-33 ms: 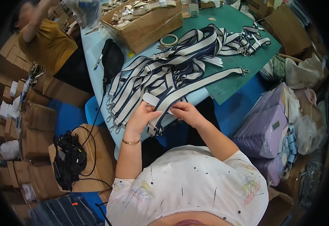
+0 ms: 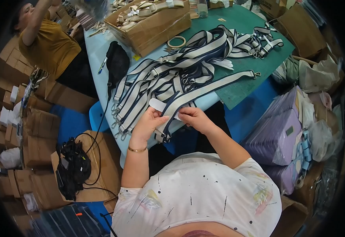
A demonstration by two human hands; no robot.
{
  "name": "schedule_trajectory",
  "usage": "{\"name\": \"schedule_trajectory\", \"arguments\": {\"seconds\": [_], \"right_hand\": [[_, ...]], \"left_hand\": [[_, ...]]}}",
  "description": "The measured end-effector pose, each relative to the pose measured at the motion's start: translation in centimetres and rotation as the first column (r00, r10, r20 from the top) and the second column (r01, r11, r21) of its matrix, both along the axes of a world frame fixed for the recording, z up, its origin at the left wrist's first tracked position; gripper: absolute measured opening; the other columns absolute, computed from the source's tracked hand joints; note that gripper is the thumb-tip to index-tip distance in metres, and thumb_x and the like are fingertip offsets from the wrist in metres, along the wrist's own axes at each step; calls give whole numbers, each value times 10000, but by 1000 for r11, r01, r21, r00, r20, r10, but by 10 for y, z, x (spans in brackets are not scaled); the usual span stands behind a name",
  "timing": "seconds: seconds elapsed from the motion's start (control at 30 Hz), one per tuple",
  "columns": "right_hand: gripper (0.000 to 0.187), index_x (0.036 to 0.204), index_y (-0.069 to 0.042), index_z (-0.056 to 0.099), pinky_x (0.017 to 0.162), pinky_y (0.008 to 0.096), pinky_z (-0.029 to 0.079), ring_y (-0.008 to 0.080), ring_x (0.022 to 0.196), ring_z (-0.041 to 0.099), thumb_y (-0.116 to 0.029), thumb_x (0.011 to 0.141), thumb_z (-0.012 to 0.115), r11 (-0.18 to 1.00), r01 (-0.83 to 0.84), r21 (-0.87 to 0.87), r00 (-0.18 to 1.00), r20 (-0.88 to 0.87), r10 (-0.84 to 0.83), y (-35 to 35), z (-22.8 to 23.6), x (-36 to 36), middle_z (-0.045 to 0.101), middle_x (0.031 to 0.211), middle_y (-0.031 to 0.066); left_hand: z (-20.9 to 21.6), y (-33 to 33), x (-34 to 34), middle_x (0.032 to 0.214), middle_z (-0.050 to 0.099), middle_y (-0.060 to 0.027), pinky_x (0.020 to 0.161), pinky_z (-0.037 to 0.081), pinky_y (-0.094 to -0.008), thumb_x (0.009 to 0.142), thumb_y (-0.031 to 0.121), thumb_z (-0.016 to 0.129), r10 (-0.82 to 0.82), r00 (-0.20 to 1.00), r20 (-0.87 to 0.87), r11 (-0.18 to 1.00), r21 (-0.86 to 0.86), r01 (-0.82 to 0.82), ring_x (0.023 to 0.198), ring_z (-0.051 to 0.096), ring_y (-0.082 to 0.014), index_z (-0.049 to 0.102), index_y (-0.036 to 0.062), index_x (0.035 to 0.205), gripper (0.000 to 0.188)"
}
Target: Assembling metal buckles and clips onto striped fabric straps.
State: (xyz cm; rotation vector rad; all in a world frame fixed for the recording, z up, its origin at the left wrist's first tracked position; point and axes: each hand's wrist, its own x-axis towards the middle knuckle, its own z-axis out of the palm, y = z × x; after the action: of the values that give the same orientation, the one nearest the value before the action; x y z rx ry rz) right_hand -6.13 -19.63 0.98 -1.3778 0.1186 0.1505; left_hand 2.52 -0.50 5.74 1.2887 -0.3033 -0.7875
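Note:
A striped webbing strap (image 2: pixel 198 93), white with navy edges, runs from between my hands to a metal snap hook (image 2: pixel 257 74) at the right. My left hand (image 2: pixel 148 121) is closed on the strap's near part, thumb on top. A white paper strip (image 2: pixel 157 104) sticks out above my left fingers and passes behind the strap. On the strap's other side, my right hand (image 2: pixel 196 118) pinches the strip's other end; the fingertips are partly hidden. A heap of similar straps (image 2: pixel 168 75) with buckles and hooks lies just beyond.
Behind the heap stand a cardboard box (image 2: pixel 152 33) of beige straps and a tape roll (image 2: pixel 176 42). A black pouch (image 2: pixel 118 63) lies at the table's left. Purple wrapped stacks (image 2: pixel 273 126) stand at right, cartons (image 2: pixel 42 138) at left. A co-worker (image 2: pixel 50 47) stands far left.
My hands, the strap and the paper strip stay almost in place. At the far left, the co-worker's head and raised arm have shifted, and the clear plastic bag there has moved up.

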Motion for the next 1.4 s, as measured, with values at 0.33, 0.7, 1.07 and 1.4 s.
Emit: {"name": "schedule_trajectory", "arguments": {"seconds": [0.33, 0.7, 1.07, 1.4], "right_hand": [[235, 1058, -60, 547, 552, 196, 435, 59, 657, 537, -131, 860, 650, 990, 90, -111, 992, 97, -80, 13, 19, -23, 573, 759, -3], [255, 968, -99, 651, 575, 239, 459, 157, 693, 529, 0, 741, 709, 781, 407, -474, 778, 628, -25, 27, 20, 12, 500, 911, 55], [354, 990, -96, 654, 635, 316, 499, 237, 749, 583, -44, 652, 741, 563, 651, -508, 637, 770, -41, 37, 22, 7, 638, 867, 52], [241, 898, -114, 697, 622, 311, 520, 229, 710, 624, -51, 669, 737, 602, 638, -480, 585, 811, 26, 49, 24, 12, 650, 798, 48]], "left_hand": [[-18, 6, 0, 955, 604, -60, 781, 483, -248, 764, -44, 684, 197, 909, 368, 944, 180, -278, 874, 592, -122, 517, -8, 1035, 319], [-45, -5, -3, 989, 598, -71, 803, 495, -247, 759, -69, 691, 262, 942, 207, 965, -37, -261, 915, 585, -131, 518, 7, 1033, 333], [-47, -4, -8, 1010, 589, -72, 815, 500, -258, 784, -72, 658, 289, 920, 263, 957, -67, -282, 915, 592, -141, 492, 13, 1052, 327], [-53, -2, -7, 1023, 593, -66, 821, 484, -262, 766, -67, 665, 249, 876, 413, 967, -51, -251, 947, 590, -141, 495, 5, 1058, 346]]}}
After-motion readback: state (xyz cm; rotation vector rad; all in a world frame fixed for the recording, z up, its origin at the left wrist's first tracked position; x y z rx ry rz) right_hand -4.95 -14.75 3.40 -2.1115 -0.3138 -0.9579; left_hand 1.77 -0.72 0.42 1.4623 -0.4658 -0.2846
